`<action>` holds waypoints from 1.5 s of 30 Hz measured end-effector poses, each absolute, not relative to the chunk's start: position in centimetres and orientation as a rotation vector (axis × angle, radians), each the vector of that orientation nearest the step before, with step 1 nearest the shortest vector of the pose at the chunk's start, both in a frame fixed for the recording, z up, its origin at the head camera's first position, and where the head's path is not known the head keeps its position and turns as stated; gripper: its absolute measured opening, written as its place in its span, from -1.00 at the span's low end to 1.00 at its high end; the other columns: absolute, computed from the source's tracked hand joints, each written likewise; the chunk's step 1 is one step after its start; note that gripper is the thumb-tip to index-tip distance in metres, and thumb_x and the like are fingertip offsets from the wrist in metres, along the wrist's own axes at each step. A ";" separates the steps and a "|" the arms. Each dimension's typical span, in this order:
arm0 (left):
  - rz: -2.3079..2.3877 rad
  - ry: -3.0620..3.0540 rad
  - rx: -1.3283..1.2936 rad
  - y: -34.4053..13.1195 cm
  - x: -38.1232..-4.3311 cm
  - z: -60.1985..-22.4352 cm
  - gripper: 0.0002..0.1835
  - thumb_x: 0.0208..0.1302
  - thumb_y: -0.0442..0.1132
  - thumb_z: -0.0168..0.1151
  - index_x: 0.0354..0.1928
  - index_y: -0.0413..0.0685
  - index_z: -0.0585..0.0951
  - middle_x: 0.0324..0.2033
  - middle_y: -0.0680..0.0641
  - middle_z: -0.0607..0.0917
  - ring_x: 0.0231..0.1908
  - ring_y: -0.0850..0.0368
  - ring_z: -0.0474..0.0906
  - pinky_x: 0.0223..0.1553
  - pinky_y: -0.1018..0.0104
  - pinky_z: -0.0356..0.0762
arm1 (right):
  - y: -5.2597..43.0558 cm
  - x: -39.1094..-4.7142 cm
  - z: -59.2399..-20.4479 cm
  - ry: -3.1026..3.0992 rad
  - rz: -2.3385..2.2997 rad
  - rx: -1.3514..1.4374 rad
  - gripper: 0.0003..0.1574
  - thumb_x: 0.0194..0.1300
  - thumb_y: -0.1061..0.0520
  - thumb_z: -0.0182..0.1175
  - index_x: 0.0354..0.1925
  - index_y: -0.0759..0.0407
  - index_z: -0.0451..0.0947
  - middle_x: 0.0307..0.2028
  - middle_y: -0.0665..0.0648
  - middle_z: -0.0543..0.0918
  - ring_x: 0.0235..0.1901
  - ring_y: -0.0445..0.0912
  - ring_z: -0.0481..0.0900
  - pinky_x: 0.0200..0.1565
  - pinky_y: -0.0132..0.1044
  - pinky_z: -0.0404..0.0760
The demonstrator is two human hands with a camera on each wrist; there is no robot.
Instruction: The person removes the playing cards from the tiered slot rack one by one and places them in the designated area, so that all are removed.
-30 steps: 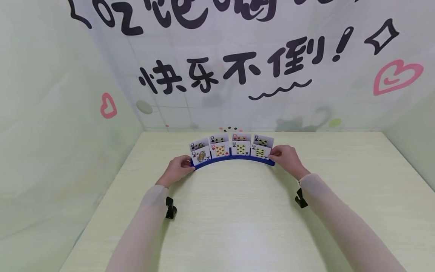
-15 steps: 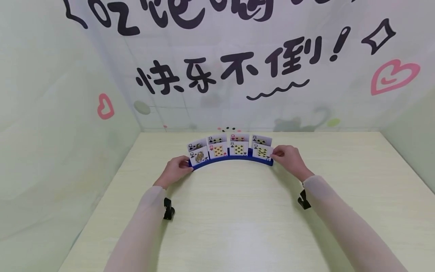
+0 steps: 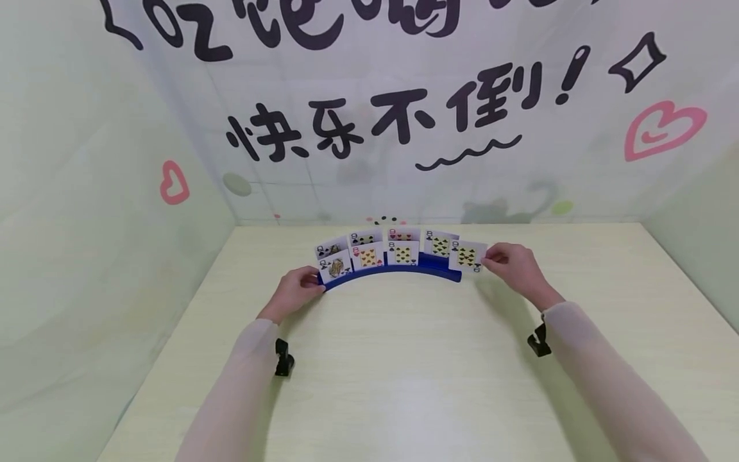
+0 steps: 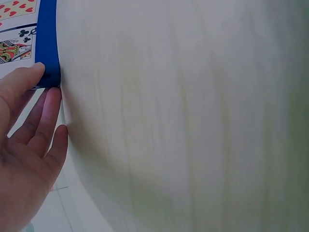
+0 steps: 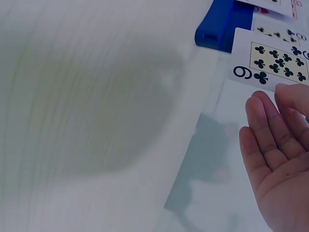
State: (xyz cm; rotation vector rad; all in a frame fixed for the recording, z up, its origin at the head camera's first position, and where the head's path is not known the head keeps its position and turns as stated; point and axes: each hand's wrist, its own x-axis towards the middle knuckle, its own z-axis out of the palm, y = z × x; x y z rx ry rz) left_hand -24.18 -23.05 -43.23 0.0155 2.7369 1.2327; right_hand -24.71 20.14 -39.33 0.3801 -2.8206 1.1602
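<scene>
A curved blue card holder stands near the back of the table, with playing cards upright in two rows. My left hand pinches its left end; in the left wrist view the thumb lies on the front and the fingers are behind, close to the queen of clubs. Off the holder's right end, my right hand pinches a nine of clubs by its outer edge. That card is tilted slightly and overlaps a back-row eight of clubs in the head view. The right front slot of the holder is bare.
A pale wooden table spreads in front of the holder. Behind it hangs a white backdrop with black lettering, and pale cloth walls enclose the sides. A black wrist camera shows below the right sleeve.
The right hand has drawn the nine of clubs out of the holder's right front slot and off to the right, uncovering more of the card behind. The left hand keeps its grip on the holder.
</scene>
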 end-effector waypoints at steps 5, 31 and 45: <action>1.236 2.726 0.013 -23.2 -24.2 -43.2 -0.58 0.20 -0.30 0.22 0.09 -0.25 0.44 -0.11 -0.21 0.57 -0.14 -0.02 0.51 -0.06 0.15 0.47 | 21.8 -24.5 -39.0 -2.826 1.158 0.395 -0.76 0.25 0.22 0.15 -0.23 0.44 0.52 -0.30 0.33 0.63 -0.26 0.15 0.59 -0.20 -0.03 0.57; 1.281 2.727 0.065 -23.3 -24.3 -43.7 -0.58 0.20 -0.31 0.21 0.10 -0.25 0.45 -0.09 -0.21 0.56 -0.14 -0.01 0.52 -0.08 0.18 0.49 | 25.6 -28.7 -39.2 -3.013 1.278 0.288 -0.65 0.28 0.20 0.09 -0.13 0.52 0.44 -0.35 0.30 0.63 -0.35 0.06 0.59 -0.24 -0.16 0.52; 1.263 2.726 0.025 -23.1 -24.1 -43.5 -0.58 0.21 -0.29 0.21 0.12 -0.22 0.44 -0.09 -0.19 0.56 -0.13 0.00 0.50 -0.06 0.18 0.47 | 25.0 -30.2 -41.4 -3.036 1.337 0.003 -0.58 0.24 0.24 0.13 -0.04 0.57 0.43 -0.26 0.37 0.60 -0.47 -0.20 0.50 -0.39 -0.39 0.47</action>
